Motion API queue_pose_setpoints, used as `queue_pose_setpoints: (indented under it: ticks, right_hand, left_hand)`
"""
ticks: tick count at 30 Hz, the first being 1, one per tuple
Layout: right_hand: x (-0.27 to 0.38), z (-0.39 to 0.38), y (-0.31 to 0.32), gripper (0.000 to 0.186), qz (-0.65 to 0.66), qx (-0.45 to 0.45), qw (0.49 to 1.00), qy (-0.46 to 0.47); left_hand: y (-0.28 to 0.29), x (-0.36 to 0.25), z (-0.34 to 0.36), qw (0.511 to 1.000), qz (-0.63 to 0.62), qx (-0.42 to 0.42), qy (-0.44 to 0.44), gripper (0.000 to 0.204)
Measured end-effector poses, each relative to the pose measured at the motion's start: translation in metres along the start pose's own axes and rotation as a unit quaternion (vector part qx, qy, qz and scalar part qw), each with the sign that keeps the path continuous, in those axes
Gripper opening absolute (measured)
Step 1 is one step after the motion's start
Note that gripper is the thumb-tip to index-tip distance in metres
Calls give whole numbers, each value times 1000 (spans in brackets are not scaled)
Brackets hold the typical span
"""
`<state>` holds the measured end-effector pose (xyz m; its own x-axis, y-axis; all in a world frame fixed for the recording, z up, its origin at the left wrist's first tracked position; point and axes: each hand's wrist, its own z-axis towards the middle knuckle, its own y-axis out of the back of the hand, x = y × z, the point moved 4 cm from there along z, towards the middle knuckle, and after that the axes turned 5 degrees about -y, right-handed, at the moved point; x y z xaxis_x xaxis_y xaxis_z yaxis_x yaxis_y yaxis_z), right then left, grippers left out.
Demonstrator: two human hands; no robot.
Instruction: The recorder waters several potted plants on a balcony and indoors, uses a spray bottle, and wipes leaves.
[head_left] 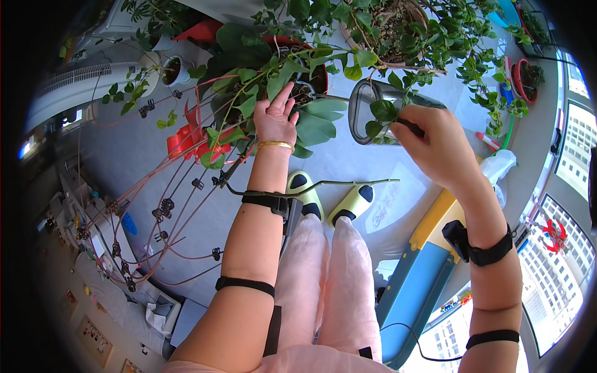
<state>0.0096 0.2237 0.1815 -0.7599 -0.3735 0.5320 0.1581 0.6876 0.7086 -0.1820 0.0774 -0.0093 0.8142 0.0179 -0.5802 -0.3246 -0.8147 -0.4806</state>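
Note:
My right hand (423, 133) grips the dark handle of a grey translucent pitcher (360, 112), its spout end pointing left toward the plants. My left hand (278, 115) is palm up, fingers apart, touching or just beneath green leaves (283, 71) of a potted plant (317, 78). Broad pale-green leaves (317, 124) lie to its right. Red ribbon bows (183, 143) and long reddish stems with dark clips (166, 208) are at its left. A thin green stem (348, 183) crosses below the pitcher.
Trailing plants (435, 31) fill the upper edge. A blue and yellow plastic slide (410, 286) stands at my right, near the windows. A white air conditioner (81, 90) is at upper left. My feet in yellow slippers (351, 205) are on the grey floor (137, 149).

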Motion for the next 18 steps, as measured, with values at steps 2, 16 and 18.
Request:
queue_pose_setpoints:
  ticks: [2, 16, 18]
  right_hand:
    - [2, 1, -1, 18, -1, 0, 1000, -2]
    - [10, 12, -12, 22, 54, -28, 997, 46]
    - [10, 13, -12, 22, 40, -28, 998, 49]
  left_hand:
    - [0, 0, 0, 1000, -3, 1, 1, 59]
    - [-4, -2, -3, 1000, 5, -19, -3, 60]
    - [-4, -2, -3, 1000, 5, -17, -2, 60]
